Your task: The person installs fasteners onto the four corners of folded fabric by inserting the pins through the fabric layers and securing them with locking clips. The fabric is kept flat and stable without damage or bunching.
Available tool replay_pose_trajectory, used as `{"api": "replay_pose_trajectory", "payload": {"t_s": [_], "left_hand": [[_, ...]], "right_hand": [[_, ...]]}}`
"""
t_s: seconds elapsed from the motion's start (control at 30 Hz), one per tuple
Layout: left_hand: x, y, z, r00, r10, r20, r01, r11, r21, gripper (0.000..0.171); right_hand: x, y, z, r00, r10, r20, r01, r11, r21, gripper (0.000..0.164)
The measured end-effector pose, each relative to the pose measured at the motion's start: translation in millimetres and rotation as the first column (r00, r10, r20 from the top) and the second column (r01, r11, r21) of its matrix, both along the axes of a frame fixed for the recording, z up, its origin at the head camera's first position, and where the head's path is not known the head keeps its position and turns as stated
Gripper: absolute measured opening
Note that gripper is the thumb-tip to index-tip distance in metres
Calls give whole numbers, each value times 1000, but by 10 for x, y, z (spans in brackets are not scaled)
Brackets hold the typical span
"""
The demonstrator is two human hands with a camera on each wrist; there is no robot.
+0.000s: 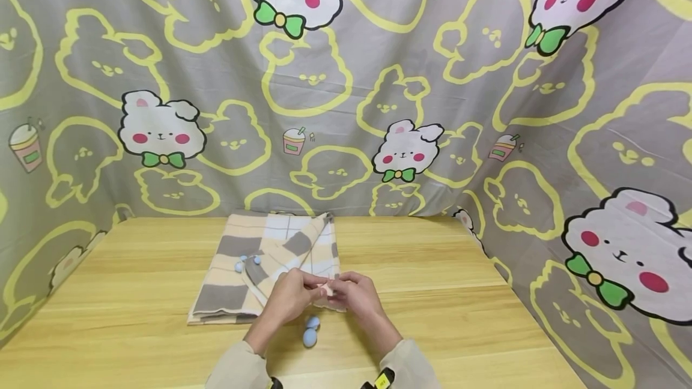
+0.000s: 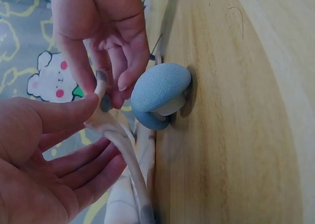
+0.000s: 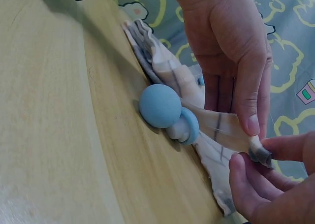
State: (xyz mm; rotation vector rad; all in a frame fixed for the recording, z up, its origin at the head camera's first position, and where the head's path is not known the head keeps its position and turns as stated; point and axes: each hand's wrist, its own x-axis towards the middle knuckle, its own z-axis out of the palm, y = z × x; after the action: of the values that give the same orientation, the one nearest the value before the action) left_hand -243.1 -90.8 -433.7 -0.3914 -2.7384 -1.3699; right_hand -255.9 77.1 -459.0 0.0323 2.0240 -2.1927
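Note:
A folded checked blanket [image 1: 223, 299] in beige, grey and white lies on the table, its near right corner raised between my hands. My left hand [image 1: 292, 296] pinches the raised edge between thumb and fingers. Opposite it, my right hand [image 1: 358, 300] pinches the same corner with its fingertips. A small blue-grey round piece [image 2: 106, 103] shows at that corner, mostly hidden by cloth and fingers. Below the hands sit two blue mushroom-shaped pieces [image 2: 162, 87] with fabric-like caps and pale stems, close together on the wood.
More small blue round pieces [image 1: 239, 266] lie on the blanket's left part, by a folded-over flap. The wooden table [image 1: 432, 317] extends to both sides. A grey curtain [image 1: 346, 131] with cartoon rabbits hangs behind and at the sides.

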Motion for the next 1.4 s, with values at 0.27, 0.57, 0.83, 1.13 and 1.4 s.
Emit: {"api": "replay_pose_trajectory", "payload": {"t_s": [0.27, 0.57, 0.83, 1.13, 1.4], "left_hand": [[2, -4, -44, 1000, -7, 13, 7, 1000, -6, 19], [17, -7, -3, 999, -8, 43, 8, 1000, -8, 19], [33, -60, 90, 1000, 0, -3, 0, 996, -84, 12], [88, -112, 173, 988, -113, 107, 125, 986, -112, 16], [177, -75, 151, 970, -162, 180, 195, 963, -185, 17]], "right_hand": [[3, -20, -22, 999, -41, -12, 40, 999, -13, 19], [-32, -54, -45, 997, -68, -31, 67, 997, -30, 18], [-48, -31, -65, 997, -66, -26, 66, 998, -16, 19], [-34, -19, -41, 998, -61, -25, 60, 998, -34, 21], [-33, 6, -17, 998, -52, -37, 51, 998, -28, 22]]}}
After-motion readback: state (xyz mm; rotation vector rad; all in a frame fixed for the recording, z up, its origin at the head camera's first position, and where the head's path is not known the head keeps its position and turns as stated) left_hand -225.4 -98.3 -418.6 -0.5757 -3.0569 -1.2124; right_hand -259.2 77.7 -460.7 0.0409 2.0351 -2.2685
